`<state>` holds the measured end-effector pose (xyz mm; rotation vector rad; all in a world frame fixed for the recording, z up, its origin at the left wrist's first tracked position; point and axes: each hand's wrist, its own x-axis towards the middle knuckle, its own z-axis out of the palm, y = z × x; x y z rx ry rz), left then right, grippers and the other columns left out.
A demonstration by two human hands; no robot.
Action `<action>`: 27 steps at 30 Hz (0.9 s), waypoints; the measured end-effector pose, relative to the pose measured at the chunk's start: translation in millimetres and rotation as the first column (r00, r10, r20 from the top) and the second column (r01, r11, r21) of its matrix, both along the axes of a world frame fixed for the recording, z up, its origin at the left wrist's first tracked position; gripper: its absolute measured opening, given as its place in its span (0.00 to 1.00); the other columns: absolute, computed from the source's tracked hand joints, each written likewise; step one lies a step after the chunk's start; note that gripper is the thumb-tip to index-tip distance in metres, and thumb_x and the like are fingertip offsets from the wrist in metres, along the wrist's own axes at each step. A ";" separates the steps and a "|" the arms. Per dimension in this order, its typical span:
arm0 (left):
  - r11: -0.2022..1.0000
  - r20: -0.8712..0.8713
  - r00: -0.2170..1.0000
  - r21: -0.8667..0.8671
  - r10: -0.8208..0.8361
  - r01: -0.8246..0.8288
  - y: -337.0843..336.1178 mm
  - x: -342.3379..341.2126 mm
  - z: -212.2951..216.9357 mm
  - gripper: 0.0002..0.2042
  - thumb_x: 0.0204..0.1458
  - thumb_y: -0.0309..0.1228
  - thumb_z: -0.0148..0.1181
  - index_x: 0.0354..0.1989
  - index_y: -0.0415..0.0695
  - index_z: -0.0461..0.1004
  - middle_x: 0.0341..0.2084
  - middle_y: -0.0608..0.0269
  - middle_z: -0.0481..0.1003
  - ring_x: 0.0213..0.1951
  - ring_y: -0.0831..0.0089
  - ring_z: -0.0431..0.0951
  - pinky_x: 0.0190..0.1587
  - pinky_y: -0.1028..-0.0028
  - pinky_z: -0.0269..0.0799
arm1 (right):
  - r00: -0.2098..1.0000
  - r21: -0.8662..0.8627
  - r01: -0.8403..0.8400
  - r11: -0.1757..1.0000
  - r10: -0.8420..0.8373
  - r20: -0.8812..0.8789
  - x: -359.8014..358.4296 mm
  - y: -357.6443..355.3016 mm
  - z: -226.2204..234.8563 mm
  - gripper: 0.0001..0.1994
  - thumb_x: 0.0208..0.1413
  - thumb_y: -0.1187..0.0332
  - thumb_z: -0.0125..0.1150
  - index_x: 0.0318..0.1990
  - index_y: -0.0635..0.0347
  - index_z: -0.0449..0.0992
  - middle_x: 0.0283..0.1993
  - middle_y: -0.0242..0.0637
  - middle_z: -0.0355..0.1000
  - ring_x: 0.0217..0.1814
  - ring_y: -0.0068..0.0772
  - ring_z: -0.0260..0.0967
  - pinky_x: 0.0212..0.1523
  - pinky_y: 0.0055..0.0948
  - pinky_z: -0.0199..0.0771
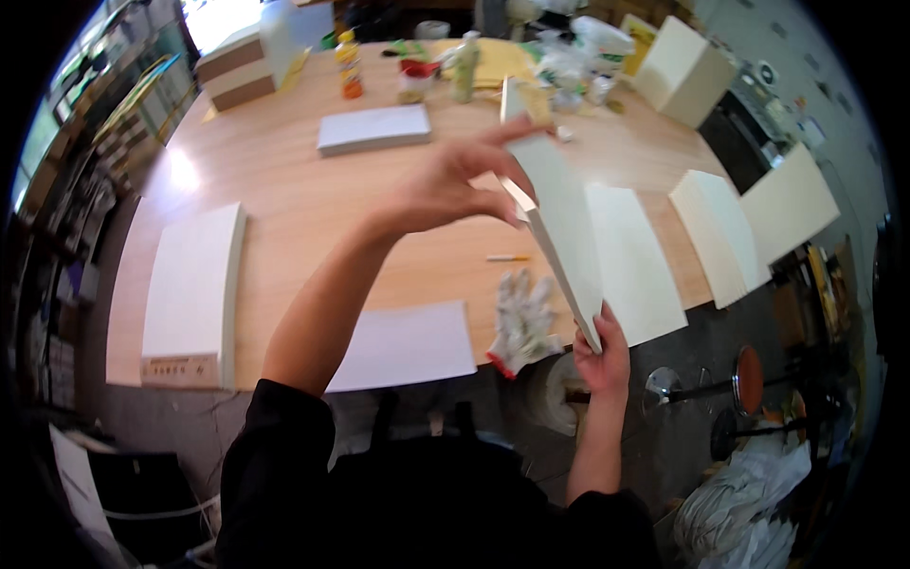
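Hands raise tall cream flat folded cardboard panel above wooden worktop. Left hand pinches top edge; right hand clasps bottom corner. Advice: keep both grips firm, panel upright, clear of white work gloves.

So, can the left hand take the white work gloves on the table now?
Probably not at once: the left hand is pinching the cream panel, which the right hand also holds. The gloves themselves lie uncovered.

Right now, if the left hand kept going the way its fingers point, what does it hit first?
The left hand points right and away, fingertips already on the upper edge of the folded cream card. So the card comes first. Beyond it lies the clutter of bags and bottles, though depth is unclear.
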<state>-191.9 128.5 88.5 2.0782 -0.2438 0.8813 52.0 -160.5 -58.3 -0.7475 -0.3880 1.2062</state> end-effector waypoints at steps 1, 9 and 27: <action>0.938 0.098 0.992 -0.343 0.083 -0.045 -5.7 -28.3 -8.3 0.19 0.60 0.37 0.71 0.57 0.42 0.81 0.71 0.55 0.70 0.78 0.60 0.56 0.75 0.56 0.58 | 0.999 0.009 -0.030 1.000 0.030 0.032 -22.0 21.0 14.8 0.26 0.69 0.73 0.55 0.74 0.62 0.63 0.55 0.37 0.79 0.39 0.23 0.77 0.29 0.23 0.74; 0.129 -0.478 0.845 -0.847 0.240 -0.516 0.4 -226.2 -131.3 0.21 0.67 0.41 0.64 0.53 0.32 0.79 0.46 0.53 0.84 0.43 0.66 0.87 0.45 0.67 0.85 | 0.887 -0.139 -0.273 0.952 0.305 0.346 -104.3 126.7 -5.9 0.23 0.69 0.73 0.58 0.70 0.67 0.69 0.53 0.35 0.80 0.47 0.18 0.78 0.43 0.21 0.79; 0.257 -0.891 0.240 -0.146 0.386 -0.955 -15.0 -233.4 -145.4 0.18 0.53 0.43 0.78 0.28 0.39 0.82 0.20 0.62 0.79 0.21 0.78 0.77 0.22 0.74 0.69 | 0.673 -0.426 -0.161 0.890 0.414 0.612 -116.7 125.3 -18.6 0.22 0.69 0.68 0.66 0.66 0.68 0.74 0.37 0.23 0.80 0.26 0.05 0.62 0.22 0.13 0.57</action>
